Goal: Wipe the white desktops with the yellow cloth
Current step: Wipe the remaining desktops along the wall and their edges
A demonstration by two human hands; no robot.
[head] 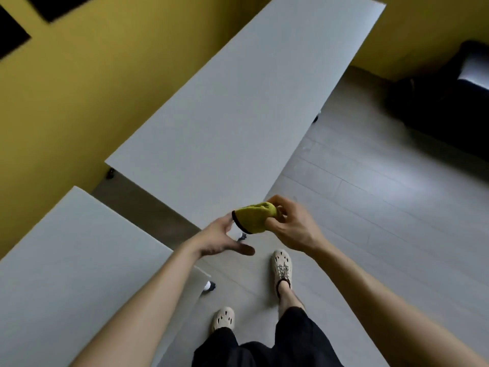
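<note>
The yellow cloth with a dark edge is bunched up in the air near the corner of the far white desktop. My right hand grips its right end with curled fingers. My left hand is spread just left of the cloth, its fingertips at the dark edge. A second white desktop lies at the lower left, under my left forearm.
A yellow wall runs behind both desks, with a narrow gap between them. Grey floor spreads to the right. A dark sofa-like object sits at the far right. My feet in pale clogs stand beside the desks.
</note>
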